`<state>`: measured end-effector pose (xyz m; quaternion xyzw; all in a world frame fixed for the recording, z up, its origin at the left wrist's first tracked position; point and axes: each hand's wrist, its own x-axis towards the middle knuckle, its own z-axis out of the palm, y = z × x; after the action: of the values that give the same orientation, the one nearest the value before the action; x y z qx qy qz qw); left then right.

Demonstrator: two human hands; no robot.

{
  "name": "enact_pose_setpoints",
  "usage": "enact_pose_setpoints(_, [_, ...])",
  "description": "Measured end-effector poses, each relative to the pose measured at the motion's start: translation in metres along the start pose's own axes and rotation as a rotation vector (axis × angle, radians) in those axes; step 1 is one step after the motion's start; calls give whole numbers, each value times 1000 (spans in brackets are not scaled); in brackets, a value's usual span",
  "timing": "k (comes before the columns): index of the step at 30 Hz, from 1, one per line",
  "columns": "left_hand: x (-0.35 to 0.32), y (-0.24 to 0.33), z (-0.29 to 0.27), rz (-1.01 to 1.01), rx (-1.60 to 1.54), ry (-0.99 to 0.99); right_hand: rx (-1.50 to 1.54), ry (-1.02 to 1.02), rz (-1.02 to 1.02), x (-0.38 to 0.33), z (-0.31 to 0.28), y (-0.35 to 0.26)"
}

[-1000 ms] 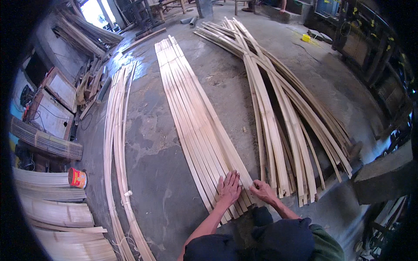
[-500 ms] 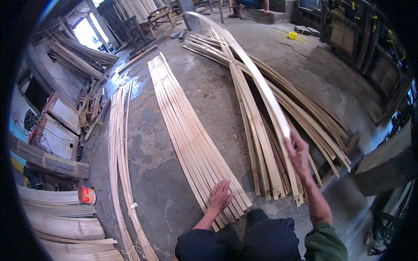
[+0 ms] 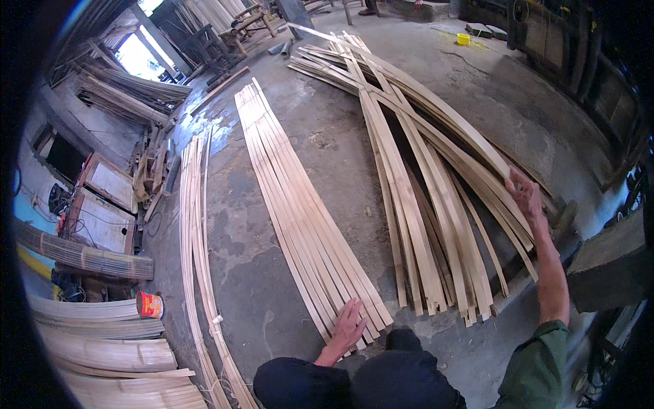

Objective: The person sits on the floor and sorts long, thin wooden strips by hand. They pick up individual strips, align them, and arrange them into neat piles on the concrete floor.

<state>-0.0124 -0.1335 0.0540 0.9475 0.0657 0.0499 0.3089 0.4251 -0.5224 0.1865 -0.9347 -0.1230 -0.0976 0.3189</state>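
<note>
The left hand point(image 3: 349, 327) lies flat, fingers spread, on the near end of the neat row of bamboo slats point(image 3: 300, 204) laid side by side on the concrete floor point(image 3: 327, 136) — it reads as pressing the ends down so the row keeps its line. The right hand point(image 3: 526, 194) is stretched far out to the side, closed around a long bamboo strip point(image 3: 409, 88) that rises from the loose crossed heap of slats point(image 3: 422, 204); the strip arcs away toward the far end of the yard, and a grip near its end would let its length swing free of the pile. Just how the fingers wrap it is hard to make out, as the hand is small and near the fisheye rim. A thinner bundle of strips point(image 3: 194, 238) runs along the left of the row, well apart from it, with a small red tin point(image 3: 150, 305) near rolled bamboo mats point(image 3: 102, 347) at the lower left. The person's knees hide the floor nearest them, and the dark lens border cuts off the right side — what stands there cannot be told.
</note>
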Motion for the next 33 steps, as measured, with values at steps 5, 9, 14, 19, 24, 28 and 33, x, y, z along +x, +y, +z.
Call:
enact_pose_setpoints(5, [-2, 4, -10, -97, -38, -48, -116, -76, 15, 29, -28, 61])
enact_pose_setpoints(9, [-10, 2, -23, -134, -26, -35, -130, -182, 77, 43, -39, 90])
enact_pose_setpoints(14, [-28, -9, -30, -166, 16, 13, -51, -91, 43, 41, -40, 102])
enact_pose_setpoints(19, [-42, -16, -39, -231, 17, 68, -275, -212, 159, 40, -34, 118])
enact_pose_setpoints(24, [-25, -21, -28, -200, -37, 101, -642, -152, 56, 48, -62, 184])
enact_pose_setpoints(28, [-47, -27, -38, -272, 6, 123, -180, -75, -77, -3, 41, 49])
enact_pose_setpoints(33, [-54, -24, -27, -268, -53, 116, 394, -329, -298, -130, 148, -147])
